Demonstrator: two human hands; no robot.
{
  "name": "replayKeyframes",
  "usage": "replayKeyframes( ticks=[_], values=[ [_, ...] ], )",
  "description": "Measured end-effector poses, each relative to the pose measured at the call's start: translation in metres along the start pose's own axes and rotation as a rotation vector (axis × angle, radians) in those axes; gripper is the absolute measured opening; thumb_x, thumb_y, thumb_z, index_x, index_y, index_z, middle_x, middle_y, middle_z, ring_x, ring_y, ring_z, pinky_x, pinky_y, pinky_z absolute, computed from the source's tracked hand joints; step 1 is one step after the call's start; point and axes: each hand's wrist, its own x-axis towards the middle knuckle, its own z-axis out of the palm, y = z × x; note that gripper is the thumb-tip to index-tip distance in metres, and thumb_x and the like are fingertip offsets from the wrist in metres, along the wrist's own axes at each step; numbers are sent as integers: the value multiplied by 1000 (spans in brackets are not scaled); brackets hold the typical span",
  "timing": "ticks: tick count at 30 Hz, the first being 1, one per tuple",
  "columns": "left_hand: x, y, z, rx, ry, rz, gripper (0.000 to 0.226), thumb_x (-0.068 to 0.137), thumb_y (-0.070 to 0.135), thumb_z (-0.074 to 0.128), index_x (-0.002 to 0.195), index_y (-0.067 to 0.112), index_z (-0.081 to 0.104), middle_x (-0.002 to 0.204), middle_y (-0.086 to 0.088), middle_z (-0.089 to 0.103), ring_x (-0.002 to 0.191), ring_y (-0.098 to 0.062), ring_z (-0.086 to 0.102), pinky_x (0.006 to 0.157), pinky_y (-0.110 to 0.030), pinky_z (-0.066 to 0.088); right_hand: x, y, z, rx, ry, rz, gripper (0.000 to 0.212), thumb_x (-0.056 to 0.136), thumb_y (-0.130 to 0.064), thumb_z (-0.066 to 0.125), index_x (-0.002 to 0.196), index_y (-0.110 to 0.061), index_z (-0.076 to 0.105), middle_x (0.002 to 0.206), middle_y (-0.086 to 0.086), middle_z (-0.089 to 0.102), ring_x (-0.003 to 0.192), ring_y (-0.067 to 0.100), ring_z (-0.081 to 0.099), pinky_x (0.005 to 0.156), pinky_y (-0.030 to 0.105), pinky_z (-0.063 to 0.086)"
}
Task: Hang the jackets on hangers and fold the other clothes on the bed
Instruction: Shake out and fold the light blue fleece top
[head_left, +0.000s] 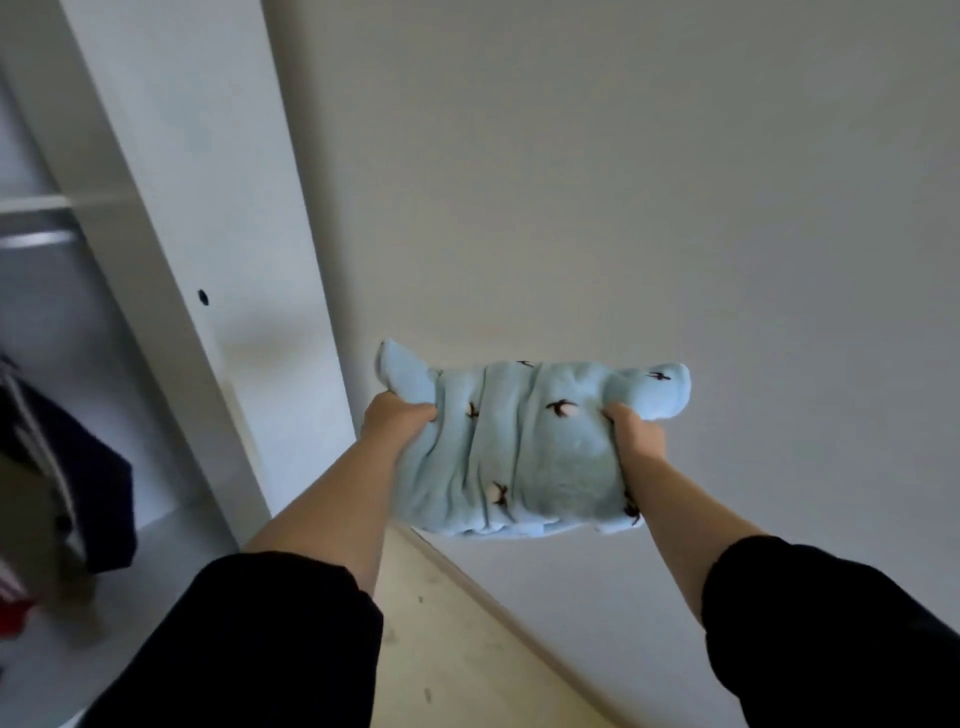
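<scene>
**A:** Which step is in hand?

**B:** By my reading, this piece is already folded and is being carried off. The light blue garment (519, 447) is a thick bundle held in the air before the pale wall (649, 182), just right of the open wardrobe (208, 234). No bed is in view.

**A:** And the hands?

**B:** Both grip it. The left hand (397, 421) digs its curled fingers into the left edge, and the right hand (636, 434) clutches the right edge the same way.

**A:** What is the cloth like?

**B:** It looks soft and fleecy. Deep ridges run from near to far, small dark bird shapes are scattered over it, and rounded corners flop out at both far ends.

**A:** What does the next move call for?

**B:** Probably setting it down somewhere flat. Limp fleece sags between two grips, so the layers need to be kept level or the fold will slump.

**A:** Anything else?

**B:** A dark jacket (93, 467) hangs at the left, below the metal rail (36, 239).
</scene>
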Motion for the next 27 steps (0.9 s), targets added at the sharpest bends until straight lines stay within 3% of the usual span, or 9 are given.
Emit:
replayKeyframes(
  ticks=[7,12,15,17,21,23,26,27],
  values=[
    [48,-36,-45,-56,116,-109,50,79,27,69,121,3,55,117,-15,61,105,-33,58,90,-38,48,37,-6,94,-67,-169,37,11,83,-20,61,76,-17,53,72,-1,56,66,19,54,71,33,42],
    [72,-65,-82,-40,156,-154,51,79,28,70,122,5,55,119,-14,60,93,-27,55,80,-33,43,37,5,152,-85,-253,49,10,84,-25,59,76,-20,55,73,1,60,65,18,56,54,23,36],
    [85,-82,-112,6,154,-170,54,80,27,70,126,5,53,123,-15,59,105,-31,57,86,-35,46,23,11,191,-117,-275,48,13,83,-33,58,79,-20,58,73,3,63,67,21,59,56,25,39],
    [93,-93,-134,50,114,-179,57,80,25,70,129,4,51,126,-17,57,111,-33,56,93,-38,47,6,15,222,-154,-286,53,22,81,-44,54,82,-24,61,76,4,67,72,26,64,62,31,46],
    [102,-115,-173,148,-71,-158,48,83,20,67,127,5,54,124,-17,58,108,-30,57,95,-36,47,-30,28,279,-268,-333,25,53,76,-63,35,87,-20,64,80,-1,69,77,21,63,63,32,43],
    [105,-133,-192,186,-118,-185,51,84,20,67,130,4,52,127,-17,56,113,-31,56,100,-41,45,-51,36,302,-351,-380,-12,48,78,-58,37,87,-17,61,81,-2,67,78,19,62,65,33,46],
    [106,-166,-225,175,-147,-251,64,83,21,69,140,5,42,136,-17,50,121,-32,51,104,-44,42,-81,55,332,-348,-462,-14,33,83,-45,44,76,-15,58,60,-6,62,65,13,64,51,26,44],
    [105,-178,-237,175,-150,-272,67,82,21,70,140,5,41,136,-17,50,121,-32,51,104,-44,42,-91,63,343,-365,-463,-5,30,84,-42,49,80,-13,57,62,-4,60,65,15,61,52,26,43]
  ],
)
